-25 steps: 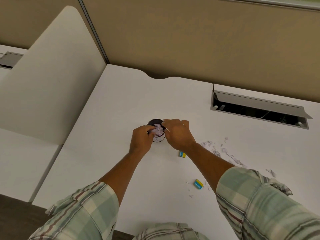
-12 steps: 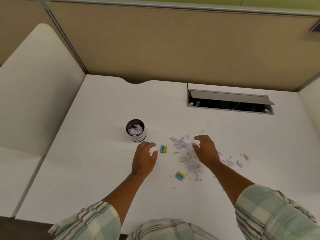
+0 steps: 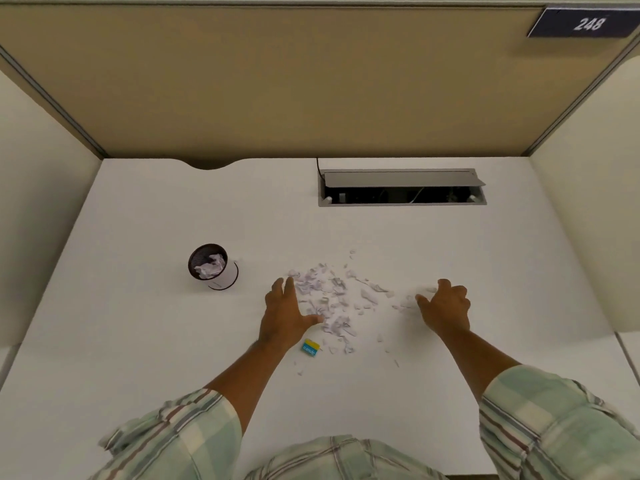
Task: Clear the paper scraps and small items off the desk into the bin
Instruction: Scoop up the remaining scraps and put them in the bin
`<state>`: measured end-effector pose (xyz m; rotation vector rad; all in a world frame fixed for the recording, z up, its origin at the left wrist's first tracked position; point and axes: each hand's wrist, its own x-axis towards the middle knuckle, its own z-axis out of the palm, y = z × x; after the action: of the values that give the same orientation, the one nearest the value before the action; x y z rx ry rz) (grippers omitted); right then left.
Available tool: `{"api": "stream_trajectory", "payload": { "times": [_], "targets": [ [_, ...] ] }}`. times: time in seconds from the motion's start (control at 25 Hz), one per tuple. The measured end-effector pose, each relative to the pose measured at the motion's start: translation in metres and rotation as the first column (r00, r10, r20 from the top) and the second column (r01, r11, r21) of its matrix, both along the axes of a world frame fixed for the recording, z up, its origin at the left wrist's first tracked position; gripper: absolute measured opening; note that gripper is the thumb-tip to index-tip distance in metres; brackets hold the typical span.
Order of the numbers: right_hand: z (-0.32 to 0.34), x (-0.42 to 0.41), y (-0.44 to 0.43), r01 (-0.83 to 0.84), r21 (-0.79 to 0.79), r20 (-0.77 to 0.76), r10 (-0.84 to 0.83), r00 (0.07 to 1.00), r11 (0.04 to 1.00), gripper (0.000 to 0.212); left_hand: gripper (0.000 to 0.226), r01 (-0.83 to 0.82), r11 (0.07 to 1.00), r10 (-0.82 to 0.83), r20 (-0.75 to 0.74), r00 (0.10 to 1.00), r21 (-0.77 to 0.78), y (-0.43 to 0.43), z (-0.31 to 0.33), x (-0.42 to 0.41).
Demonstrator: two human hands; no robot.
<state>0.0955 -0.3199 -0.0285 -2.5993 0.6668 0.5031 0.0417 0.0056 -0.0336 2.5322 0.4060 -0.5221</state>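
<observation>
A pile of torn white paper scraps point(image 3: 332, 299) lies spread on the white desk point(image 3: 138, 341). My left hand point(image 3: 285, 315) rests flat at the pile's left edge, fingers apart, holding nothing. My right hand point(image 3: 445, 306) lies at the pile's right end, fingers curled over a few scraps, nothing gripped. A small blue and yellow item point(image 3: 310, 348) sits just below my left thumb. The small round bin point(image 3: 213, 266), dark mesh inside with a white wall, stands to the left with crumpled paper in it. A second blue and yellow item seen earlier is hidden.
An open cable tray point(image 3: 401, 187) is set into the desk at the back right. Beige partition walls point(image 3: 277, 81) close off the back and both sides. A sign reading 248 point(image 3: 585, 24) hangs at the top right. My plaid sleeves fill the bottom.
Both hands left the bin and came down on the scrap pile. The left hand moved right over one blue and yellow item; the right hand moved out to the pile's right end.
</observation>
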Motion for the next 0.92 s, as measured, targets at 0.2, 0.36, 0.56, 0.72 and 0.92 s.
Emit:
{"api": "stream_trajectory", "payload": {
  "times": [0.2,0.36,0.56,0.72,0.92],
  "targets": [
    [-0.016,0.018,-0.010,0.052,0.007,-0.124,-0.051,0.991,0.999,0.067,0.150,0.083,0.992,-0.068,-0.158,0.985,0.092,-0.014,0.002,0.034],
    [-0.021,0.033,0.029,-0.147,0.042,-0.120,0.151,0.981,0.988,0.070,0.156,0.155,0.981,-0.134,-0.176,0.975,0.114,-0.028,-0.008,0.034],
    [-0.023,0.045,0.086,-0.434,0.070,-0.101,0.440,0.892,0.898,0.071,0.154,0.202,0.965,-0.182,-0.127,0.975,0.166,-0.046,-0.017,0.026],
    [-0.024,0.050,0.122,-0.621,0.077,-0.127,0.626,0.770,0.780,0.079,0.145,0.217,0.954,-0.196,-0.116,0.974,0.205,-0.051,-0.020,0.021],
    [-0.026,0.049,0.139,-0.797,0.031,-0.130,0.793,0.596,0.604,0.084,0.105,0.161,0.971,-0.159,-0.029,0.987,0.178,-0.057,-0.025,0.018]
  ]
}}
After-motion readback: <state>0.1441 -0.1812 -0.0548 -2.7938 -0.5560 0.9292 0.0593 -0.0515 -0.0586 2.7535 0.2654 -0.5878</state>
